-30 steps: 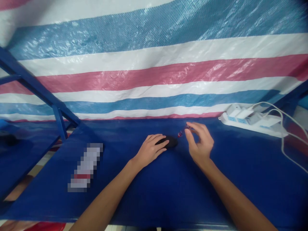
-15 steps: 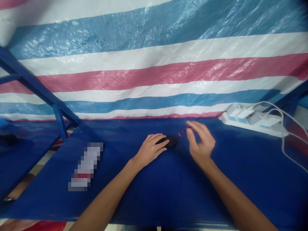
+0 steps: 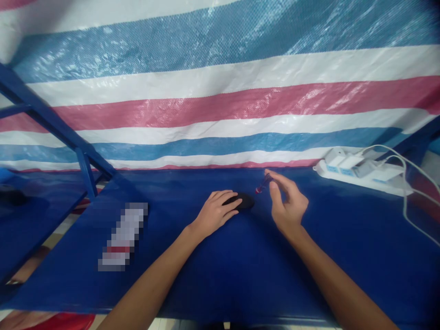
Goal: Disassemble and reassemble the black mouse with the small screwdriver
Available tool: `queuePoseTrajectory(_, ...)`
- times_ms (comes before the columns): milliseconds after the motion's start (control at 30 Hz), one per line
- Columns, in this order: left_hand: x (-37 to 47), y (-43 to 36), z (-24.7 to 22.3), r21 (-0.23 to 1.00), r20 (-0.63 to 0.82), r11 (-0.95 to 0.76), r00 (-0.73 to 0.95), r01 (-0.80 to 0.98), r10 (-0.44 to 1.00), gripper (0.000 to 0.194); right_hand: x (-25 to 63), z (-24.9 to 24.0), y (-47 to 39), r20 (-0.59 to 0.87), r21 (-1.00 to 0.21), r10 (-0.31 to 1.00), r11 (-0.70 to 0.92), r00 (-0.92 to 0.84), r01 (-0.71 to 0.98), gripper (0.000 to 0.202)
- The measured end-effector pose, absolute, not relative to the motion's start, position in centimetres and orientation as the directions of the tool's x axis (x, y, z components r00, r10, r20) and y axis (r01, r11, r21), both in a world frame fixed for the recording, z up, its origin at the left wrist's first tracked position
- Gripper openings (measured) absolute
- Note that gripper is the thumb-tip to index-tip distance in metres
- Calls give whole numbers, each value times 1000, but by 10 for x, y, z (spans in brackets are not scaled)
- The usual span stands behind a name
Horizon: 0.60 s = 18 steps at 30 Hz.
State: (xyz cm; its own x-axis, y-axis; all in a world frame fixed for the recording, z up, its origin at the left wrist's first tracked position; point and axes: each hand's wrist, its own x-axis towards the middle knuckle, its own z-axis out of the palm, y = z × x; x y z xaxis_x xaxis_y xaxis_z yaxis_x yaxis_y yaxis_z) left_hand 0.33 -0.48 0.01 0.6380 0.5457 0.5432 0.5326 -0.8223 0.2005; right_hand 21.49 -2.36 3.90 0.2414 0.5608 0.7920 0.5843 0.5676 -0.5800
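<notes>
My left hand (image 3: 216,211) lies flat on a small black oval object (image 3: 243,201) that rests on the blue table (image 3: 220,270); its fingers cover the object's left half. To the right, my right hand (image 3: 288,202) is raised a little above the table and pinches a small red, partly clear piece (image 3: 261,184) between thumb and forefinger. The piece points down and left, just above the black object's right end.
A white power strip (image 3: 360,172) with plugs and white cables (image 3: 407,201) lies at the back right. A blurred white and red item (image 3: 123,236) lies on the table's left. A blue metal frame (image 3: 68,142) stands left, and a striped tarp (image 3: 220,91) hangs behind.
My right hand has lifted the small red piece slightly up and away from the black object. My left hand has stayed on the black object.
</notes>
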Motion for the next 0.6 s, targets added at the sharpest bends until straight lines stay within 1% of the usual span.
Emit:
queuePoseTrajectory(100,3,-5,1,204,544,-821,636,533,547,29,215,38,-23,810,-558,538,589,232,585,22)
queuePoseTrajectory(200,4,-6,1,204,545,-820,634,535,549,29,217,39,-21,811,-557,542,603,219,571,22)
queuePoseTrajectory(400,3,-6,1,216,536,-817,635,535,557,30,217,38,-20,806,-563,542,574,238,594,17)
queuePoseTrajectory(600,3,-5,1,213,532,-816,637,537,558,30,214,35,-22,778,-608,568,574,269,548,21)
